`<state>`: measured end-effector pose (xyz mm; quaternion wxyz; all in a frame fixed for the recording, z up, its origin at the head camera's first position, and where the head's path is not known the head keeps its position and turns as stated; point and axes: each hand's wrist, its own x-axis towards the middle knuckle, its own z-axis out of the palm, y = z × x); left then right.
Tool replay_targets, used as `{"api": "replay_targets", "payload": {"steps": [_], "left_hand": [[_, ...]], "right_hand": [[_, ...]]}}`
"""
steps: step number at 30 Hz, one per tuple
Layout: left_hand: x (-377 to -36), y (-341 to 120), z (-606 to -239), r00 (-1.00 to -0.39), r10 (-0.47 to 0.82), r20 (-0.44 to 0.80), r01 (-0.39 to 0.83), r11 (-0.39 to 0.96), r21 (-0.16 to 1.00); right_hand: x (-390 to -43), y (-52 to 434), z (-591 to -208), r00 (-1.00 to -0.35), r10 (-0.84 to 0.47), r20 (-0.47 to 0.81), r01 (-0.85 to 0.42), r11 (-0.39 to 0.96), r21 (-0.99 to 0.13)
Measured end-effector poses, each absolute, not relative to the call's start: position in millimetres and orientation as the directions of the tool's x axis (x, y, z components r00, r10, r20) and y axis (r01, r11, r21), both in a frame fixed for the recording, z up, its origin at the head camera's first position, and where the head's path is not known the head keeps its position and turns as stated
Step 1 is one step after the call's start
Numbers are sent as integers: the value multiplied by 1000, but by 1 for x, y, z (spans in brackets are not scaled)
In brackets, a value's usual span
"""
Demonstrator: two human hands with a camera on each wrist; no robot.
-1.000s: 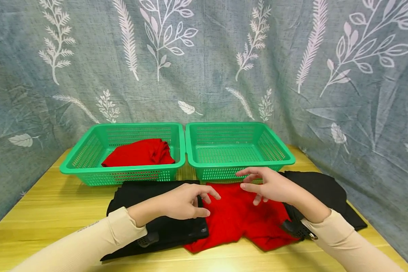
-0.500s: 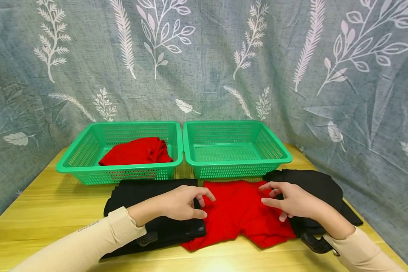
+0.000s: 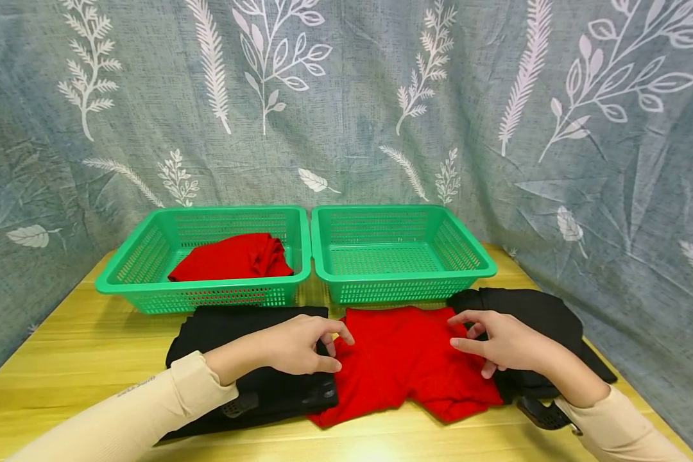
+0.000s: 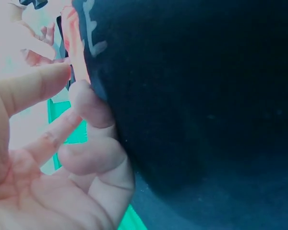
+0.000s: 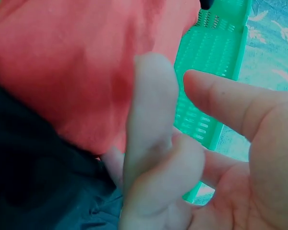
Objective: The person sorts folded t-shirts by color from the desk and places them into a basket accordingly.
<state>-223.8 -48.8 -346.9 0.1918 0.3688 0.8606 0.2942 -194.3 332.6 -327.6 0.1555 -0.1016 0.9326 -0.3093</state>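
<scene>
Since the earlier frame the left hand (image 3: pixel 297 346) has drawn back slightly with the folded black cloth (image 3: pixel 248 359). Both hands, the right hand (image 3: pixel 499 343) too, have loosely curled fingers at the edges of the flat red fabric garment (image 3: pixel 404 362) on the tabletop (image 3: pixel 81 359). Pinch both side edges evenly before lifting.

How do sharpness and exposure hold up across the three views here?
Head view: evenly lit and sharp, with a bright glare patch on the table near the bottom edge. Left wrist view: soft and washed out at upper left, the left hand blurred against the black garment. Right wrist view: too close, the right hand and red garment are soft.
</scene>
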Motion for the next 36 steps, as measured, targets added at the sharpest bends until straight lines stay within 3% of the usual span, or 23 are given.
{"api": "replay_targets", "payload": {"steps": [16, 24, 36], "left_hand": [[-217, -67, -340, -688, 701, -187, 419, 594, 687], [-218, -53, -338, -687, 688, -234, 381, 615, 690], [-218, -33, -346, -698, 655, -290, 171, 546, 820]], "right_hand": [[-195, 316, -332, -896, -366, -252, -113, 737, -667], [-192, 326, -326, -911, -315, -266, -93, 785, -613], [-197, 323, -340, -881, -367, -298, -61, 714, -698]]}}
